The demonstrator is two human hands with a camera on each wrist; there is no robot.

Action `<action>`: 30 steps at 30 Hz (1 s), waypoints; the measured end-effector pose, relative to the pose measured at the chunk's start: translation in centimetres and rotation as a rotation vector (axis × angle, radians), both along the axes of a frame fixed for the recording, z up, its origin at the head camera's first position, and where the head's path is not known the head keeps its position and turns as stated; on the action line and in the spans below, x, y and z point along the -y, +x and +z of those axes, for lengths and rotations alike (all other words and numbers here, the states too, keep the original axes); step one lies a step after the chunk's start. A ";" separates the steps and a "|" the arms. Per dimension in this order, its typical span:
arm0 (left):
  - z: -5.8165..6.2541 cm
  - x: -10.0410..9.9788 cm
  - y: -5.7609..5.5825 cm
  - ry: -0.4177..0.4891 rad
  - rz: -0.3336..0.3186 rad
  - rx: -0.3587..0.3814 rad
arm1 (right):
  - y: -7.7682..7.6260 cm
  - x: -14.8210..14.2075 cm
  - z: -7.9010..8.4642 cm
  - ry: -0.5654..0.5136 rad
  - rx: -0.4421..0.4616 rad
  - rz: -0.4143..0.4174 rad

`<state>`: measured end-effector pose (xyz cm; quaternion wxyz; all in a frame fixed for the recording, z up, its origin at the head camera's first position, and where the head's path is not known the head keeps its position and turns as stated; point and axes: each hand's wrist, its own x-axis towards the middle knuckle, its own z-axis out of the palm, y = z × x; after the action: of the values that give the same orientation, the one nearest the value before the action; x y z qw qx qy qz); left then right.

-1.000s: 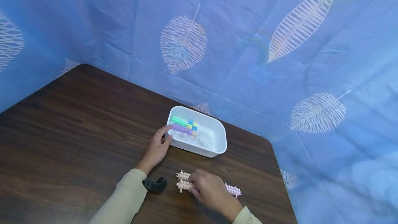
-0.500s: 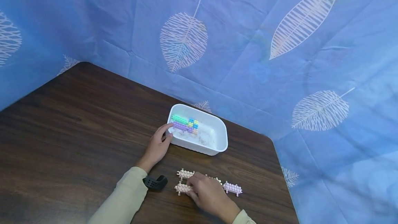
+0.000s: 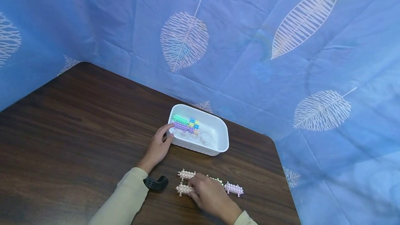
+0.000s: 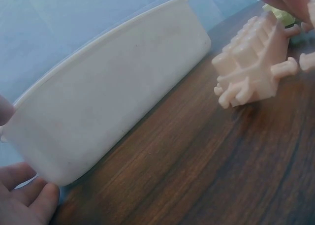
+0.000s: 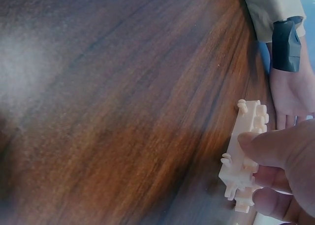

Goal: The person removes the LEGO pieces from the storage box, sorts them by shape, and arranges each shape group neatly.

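R hand (image 3: 207, 193) & peach blk (image 3: 183, 189) shifted, gap to tub rim (image 3: 200, 147).

A: Specify the held block strip (image 3: 183, 189).
B: Peach; studs on top, pegs along the sides. Location: near side, pinched by the right hand (image 3: 207, 193), which hides its right part.
A: And the tub (image 3: 195, 148)?
B: White, oblong, open-topped; upright on the tabletop (image 3: 93, 124), on the strip's far side.

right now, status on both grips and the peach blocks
Left grip: holding white bin. Right grip: pinching near peach block. Crowding it: second peach block, just beyond.
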<state>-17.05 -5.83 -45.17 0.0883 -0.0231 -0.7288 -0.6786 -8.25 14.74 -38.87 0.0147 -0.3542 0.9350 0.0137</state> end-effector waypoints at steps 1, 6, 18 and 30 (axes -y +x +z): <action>-0.1 0.0 0.0 -0.001 -0.001 -0.001 | 0.0 0.0 0.0 -0.001 0.000 0.001; -0.2 0.1 0.0 0.000 -0.013 0.003 | 0.1 0.0 0.1 0.001 0.002 0.007; -0.1 0.1 0.0 0.003 -0.016 -0.003 | -0.3 0.3 1.1 -0.018 0.045 -0.028; -0.1 -0.1 0.0 0.009 0.002 0.000 | -1.5 1.0 3.3 -0.077 0.008 -0.048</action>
<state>-17.02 -5.76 -45.24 0.0890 -0.0221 -0.7260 -0.6816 -9.76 13.69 -35.62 0.0051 -0.3318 0.9430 -0.0242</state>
